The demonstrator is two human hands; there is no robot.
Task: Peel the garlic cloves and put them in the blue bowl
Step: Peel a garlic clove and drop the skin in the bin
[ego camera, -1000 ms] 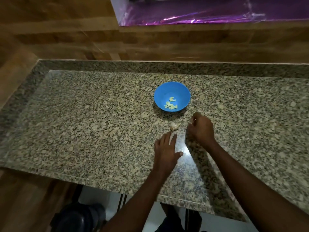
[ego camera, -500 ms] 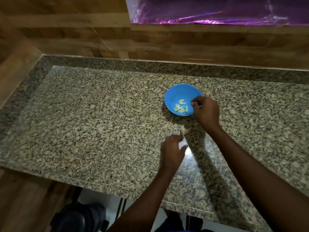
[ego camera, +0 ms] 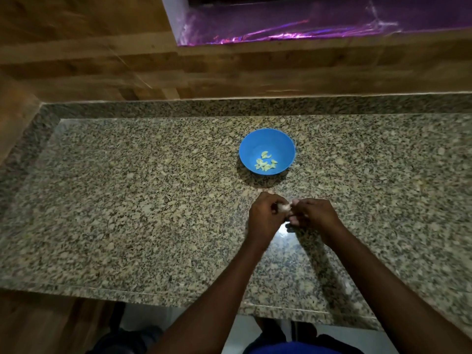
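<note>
1. Across the middle of the frame runs the granite counter (ego camera: pixel 127 200), and the big news is the right hand (ego camera: pixel 313 217): half a second ago it was up over the blue bowl (ego camera: pixel 286 146), now it's back down at lower centre, meeting the left hand (ego camera: pixel 264 218).
2. Upper centre, that bowl sits well apart from both hands, with a small heap of peeled cloves (ego camera: pixel 265 164) on its floor — the drop looks done, so I'd call this the start of the next peel.
3. Lower centre, the left hand has lifted the garlic (ego camera: pixel 285 207) off the counter; fingers curled round it, a firm hold.
4. Right hand's fingertips pinch at the same pale piece from the right side, curled in tight.
5. Smallest of all, the garlic itself: just a pale sliver showing between the two grips, mostly hidden, so whether it's one clove or several I can't tell.
</note>
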